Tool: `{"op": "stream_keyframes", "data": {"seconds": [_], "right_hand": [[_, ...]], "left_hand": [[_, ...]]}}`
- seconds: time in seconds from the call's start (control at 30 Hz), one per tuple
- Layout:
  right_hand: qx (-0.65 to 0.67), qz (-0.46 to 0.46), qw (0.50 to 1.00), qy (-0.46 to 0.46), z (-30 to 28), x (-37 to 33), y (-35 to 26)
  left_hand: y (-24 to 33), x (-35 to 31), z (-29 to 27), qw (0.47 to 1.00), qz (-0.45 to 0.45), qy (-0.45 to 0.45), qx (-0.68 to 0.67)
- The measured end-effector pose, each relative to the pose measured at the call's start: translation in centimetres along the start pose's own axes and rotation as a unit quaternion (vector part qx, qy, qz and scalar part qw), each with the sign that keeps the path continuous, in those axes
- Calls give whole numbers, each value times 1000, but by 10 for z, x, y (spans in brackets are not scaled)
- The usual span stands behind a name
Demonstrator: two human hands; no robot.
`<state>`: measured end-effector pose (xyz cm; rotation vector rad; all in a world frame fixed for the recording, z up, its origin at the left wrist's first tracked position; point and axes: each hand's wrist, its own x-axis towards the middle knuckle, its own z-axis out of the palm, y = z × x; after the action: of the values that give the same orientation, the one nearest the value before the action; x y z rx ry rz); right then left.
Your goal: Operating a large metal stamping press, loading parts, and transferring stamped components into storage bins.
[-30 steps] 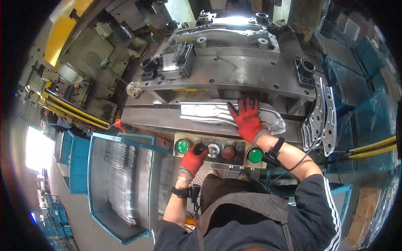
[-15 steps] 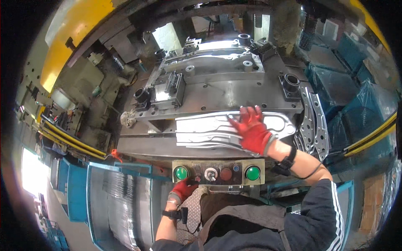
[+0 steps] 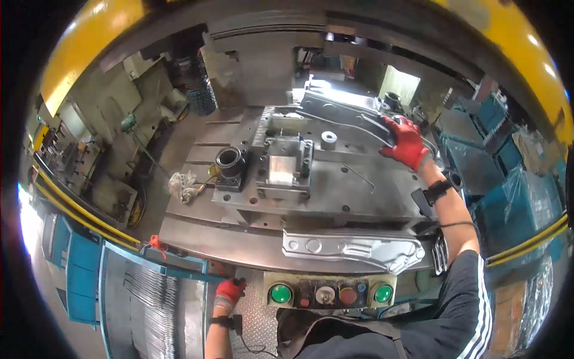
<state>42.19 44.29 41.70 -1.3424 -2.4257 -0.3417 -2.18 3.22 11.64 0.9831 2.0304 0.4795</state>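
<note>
My right hand (image 3: 408,143), in a red glove, is closed on the right end of a long stamped metal part (image 3: 341,115) at the back of the press die. The part stretches leftward over the die, and its underside is partly hidden. My left hand (image 3: 230,292), also red-gloved, hangs low beside the rim of a blue bin (image 3: 185,272). Its fingers are loosely bent and nothing shows in them. Several silvery stamped parts (image 3: 353,248) lie stacked along the front edge of the press bed.
A control box (image 3: 329,290) with two green buttons stands at the front. Round dark posts (image 3: 230,163) and a clamp block (image 3: 284,167) rise from the die plate (image 3: 359,188). More parts stand in the left bin. Yellow guards (image 3: 89,206) flank both sides; a rag (image 3: 185,186) lies at left.
My right hand has left the front stack and reached far back to the part on the die. My left hand has moved leftward, away from the control box. The view has shifted too.
</note>
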Motion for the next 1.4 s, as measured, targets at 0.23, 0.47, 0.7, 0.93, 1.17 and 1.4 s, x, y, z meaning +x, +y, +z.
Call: {"op": "stream_keyframes", "data": {"seconds": [0.23, 0.47, 0.7, 0.93, 1.17, 1.4], "right_hand": [[32, -103, 992, -70, 40, 92, -4], [36, -75, 980, -181, 71, 120, 1], [31, -80, 978, -191, 85, 115, 14], [-39, 21, 976, -212, 52, 77, -32], [59, -5, 998, -38, -11, -111, -30], [295, 421, 853, 88, 46, -409, -11]], "left_hand": [[-63, 15, 39, 994, 96, -19, 49], [-46, 9, 22, 995, 34, -61, 74], [-81, 21, 21, 997, 58, -31, -40], [-46, 47, 42, 960, 44, -207, -185], [-42, 41, 89, 930, 163, -227, -239], [-22, 19, 103, 970, 141, -61, -185]]}}
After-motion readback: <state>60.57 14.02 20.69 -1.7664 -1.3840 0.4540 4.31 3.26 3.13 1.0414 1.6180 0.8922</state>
